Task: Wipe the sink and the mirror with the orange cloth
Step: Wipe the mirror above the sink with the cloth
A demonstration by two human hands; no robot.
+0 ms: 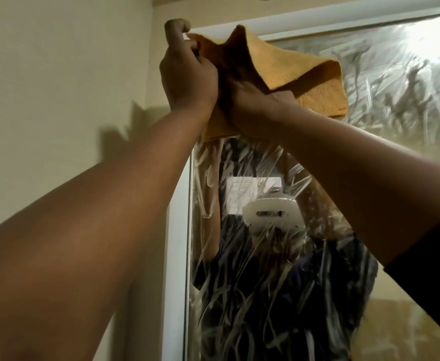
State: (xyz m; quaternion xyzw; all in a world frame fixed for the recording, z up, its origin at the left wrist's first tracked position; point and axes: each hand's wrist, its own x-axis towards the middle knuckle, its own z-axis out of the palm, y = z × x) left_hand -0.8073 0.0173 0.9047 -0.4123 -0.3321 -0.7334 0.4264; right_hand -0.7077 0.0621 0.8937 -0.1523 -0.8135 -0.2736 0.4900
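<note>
At the mirror's [304, 256] top-left corner, the left hand [187, 74] pinches the orange cloth's [291, 71] edge in curled fingers. The right hand [255, 100] presses it against the streaked glass, its fingers hidden; best to fold it flat and wipe rightward in overlapping passes.

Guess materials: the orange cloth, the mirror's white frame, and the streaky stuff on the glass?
Orange cloth: soft woven or microfibre textile, matte, folds limply. White mirror frame: smooth, slightly glossy, likely plastic or painted wood; cannot tell which. Streaks on the mirror: look like wet smears or crinkled clear film; unclear.
</note>
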